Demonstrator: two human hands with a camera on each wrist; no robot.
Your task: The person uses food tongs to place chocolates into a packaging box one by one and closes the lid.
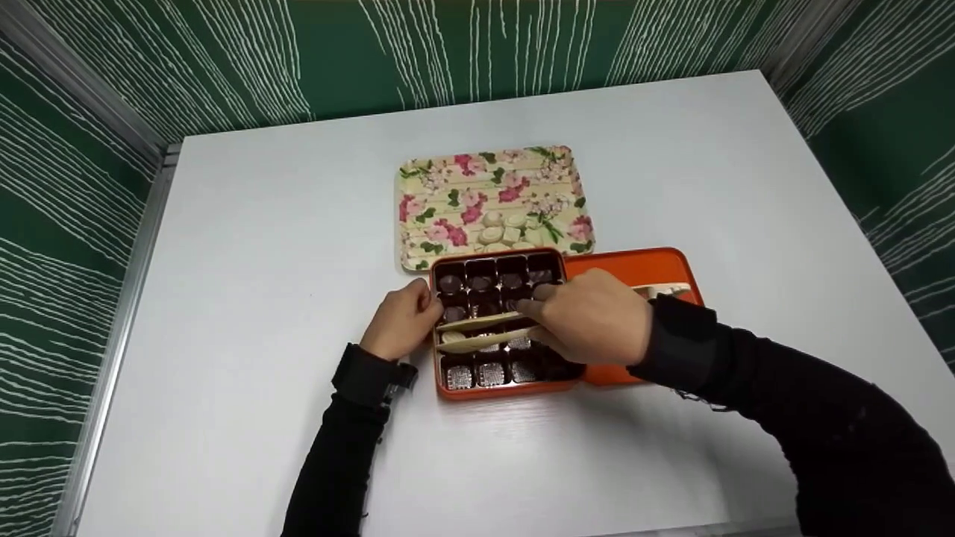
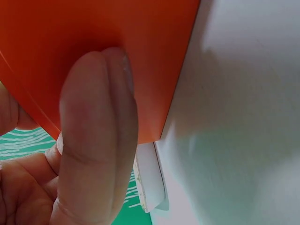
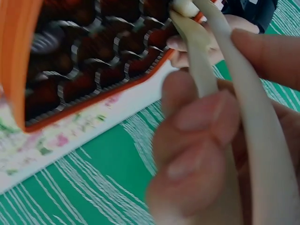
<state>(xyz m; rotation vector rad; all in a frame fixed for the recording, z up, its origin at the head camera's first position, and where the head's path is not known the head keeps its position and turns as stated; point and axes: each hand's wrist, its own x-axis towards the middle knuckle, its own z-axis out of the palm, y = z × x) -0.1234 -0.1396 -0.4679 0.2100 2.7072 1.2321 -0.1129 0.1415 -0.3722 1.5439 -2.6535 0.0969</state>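
Observation:
My left hand (image 1: 401, 321) grips the left wall of an orange box (image 1: 507, 390), with its fingers pressed to the outside in the left wrist view. A dark brown compartment insert (image 1: 477, 359) lines the box. Dark chocolates (image 1: 450, 283) sit in the far two rows. My right hand (image 1: 597, 317) holds cream-coloured tongs (image 1: 485, 322) over the box, thumb on one arm and fingers round the other in the right wrist view. Between the tong tips is a white chocolate (image 3: 185, 8), at the third row's left compartment. The right hand hides part of the right-side compartments.
A floral-patterned tray or lid (image 1: 492, 179) lies on the white table (image 1: 283, 246) behind the box, touching or close to it. An orange tray or lid (image 1: 627, 261) is against the box's right side, partly under my right hand. Green walls (image 1: 336, 60) with white streaks surround the table.

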